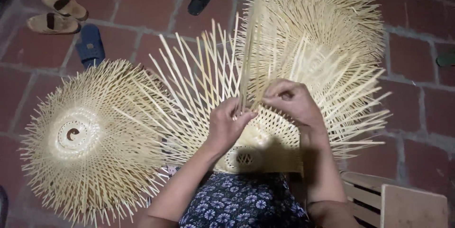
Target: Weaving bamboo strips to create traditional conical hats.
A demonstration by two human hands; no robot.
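A half-woven bamboo frame (199,100) rests on my lap, its pale strips fanning outward from a small woven centre (244,158). My left hand (228,125) presses on the weave near its middle, fingers closed around upright strips. My right hand (291,101) pinches a bundle of long thin bamboo strips (249,48) that stand up between both hands. My lap is covered by dark blue cloth with a flower pattern (241,204).
A finished round bamboo frame (85,138) lies on the red brick floor (417,67) at left. A stack of similar frames (322,19) sits behind. Beige sandals (54,15), a blue slipper (89,44) and a black slipper (199,0) lie at the back. A wooden crate (393,202) stands at lower right.
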